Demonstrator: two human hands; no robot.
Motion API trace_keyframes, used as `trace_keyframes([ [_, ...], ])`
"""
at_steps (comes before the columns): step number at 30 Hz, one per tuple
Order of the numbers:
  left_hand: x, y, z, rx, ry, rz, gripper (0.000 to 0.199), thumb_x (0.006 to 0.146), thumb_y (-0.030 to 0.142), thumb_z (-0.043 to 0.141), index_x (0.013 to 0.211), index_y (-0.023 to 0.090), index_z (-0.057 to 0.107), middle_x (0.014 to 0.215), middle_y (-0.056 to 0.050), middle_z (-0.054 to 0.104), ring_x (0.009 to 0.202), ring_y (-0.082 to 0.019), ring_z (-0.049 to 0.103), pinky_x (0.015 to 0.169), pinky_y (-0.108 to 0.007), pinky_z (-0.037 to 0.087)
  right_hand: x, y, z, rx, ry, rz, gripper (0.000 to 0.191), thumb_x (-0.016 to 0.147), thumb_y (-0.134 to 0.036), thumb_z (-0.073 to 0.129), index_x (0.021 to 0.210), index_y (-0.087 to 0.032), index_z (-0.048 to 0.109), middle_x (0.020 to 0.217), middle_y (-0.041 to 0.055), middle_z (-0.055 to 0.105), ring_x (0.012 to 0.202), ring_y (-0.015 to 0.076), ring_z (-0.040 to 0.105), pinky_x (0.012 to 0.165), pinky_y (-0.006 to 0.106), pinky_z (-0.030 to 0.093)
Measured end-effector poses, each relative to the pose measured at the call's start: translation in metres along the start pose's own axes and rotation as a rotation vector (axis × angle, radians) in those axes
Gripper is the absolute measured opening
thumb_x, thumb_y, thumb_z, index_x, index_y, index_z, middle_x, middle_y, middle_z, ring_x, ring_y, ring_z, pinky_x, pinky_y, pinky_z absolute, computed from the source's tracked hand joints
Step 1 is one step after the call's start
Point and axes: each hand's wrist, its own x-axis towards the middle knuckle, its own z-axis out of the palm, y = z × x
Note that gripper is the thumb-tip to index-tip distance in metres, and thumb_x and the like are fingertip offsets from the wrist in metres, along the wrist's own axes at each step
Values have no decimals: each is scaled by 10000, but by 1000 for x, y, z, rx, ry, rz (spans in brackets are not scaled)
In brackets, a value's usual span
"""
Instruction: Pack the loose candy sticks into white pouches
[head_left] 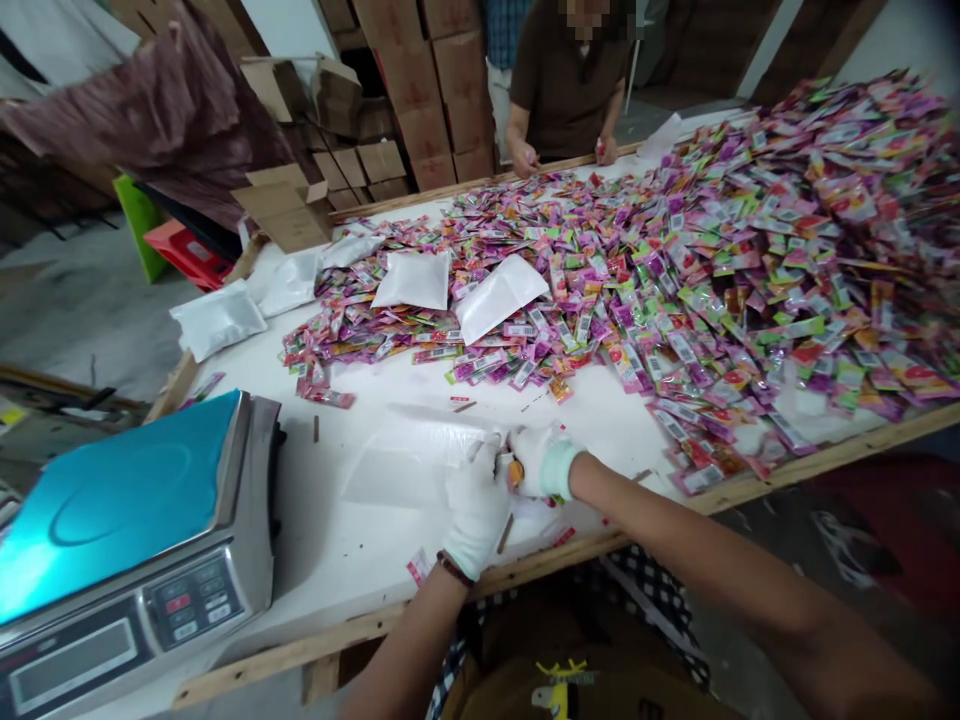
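Fingers (484,452) curled in on gloved left hand (472,505) and right hand (536,462), close together, orangey packet (515,473) between. Can't tell how firm either grip is. Pale bag (405,475) flat beside left hand; packet pile (637,235) farther back.

White table (322,540), wooden rim (315,652) — heaped colourful packets (675,270), white pouches (219,320), silver scale (255,500) at near left
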Motion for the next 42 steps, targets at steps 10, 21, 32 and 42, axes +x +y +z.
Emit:
trace_keyframes([
  [10, 6, 2, -16, -136, -27, 74, 246, 895, 226, 492, 851, 164, 725, 829, -76, 724, 760, -188, 660, 702, -288, 504, -19, 2, 18, -115, 119, -78, 550, 926, -399, 485, 1345, -46, 529, 1278, 253, 591, 1117, 369, 597, 939, 515, 461],
  [21, 5, -2, -20, 255, -83, 153, 344, 951, 292, 478, 1225, 193, 660, 1009, -86, 687, 799, -205, 650, 684, -305, 477, -19, 18, 14, 293, 183, -221, 364, 851, -376, 622, 1121, -132, 634, 1174, 143, 659, 1075, 258, 617, 955, 364, 485],
  [32, -1, -15, -11, -344, -36, 50, 237, 886, 234, 521, 997, 196, 727, 1012, -70, 705, 929, -188, 656, 836, -304, 516, -4, 34, 35, 865, 253, -190, 306, 854, -352, 617, 1083, -156, 670, 1112, 93, 705, 1045, 235, 641, 941, 356, 488],
  [42, 20, -9, -56, -1138, 0, -418, 279, 823, 344, 584, 600, 186, 529, 419, 46, 481, 394, -100, 454, 441, -240, 359, 1, 58, 40, 1467, -18, 34, 316, 667, -452, 656, 765, -157, 604, 538, -11, 586, 392, 101, 472, 400, 220, 397],
])
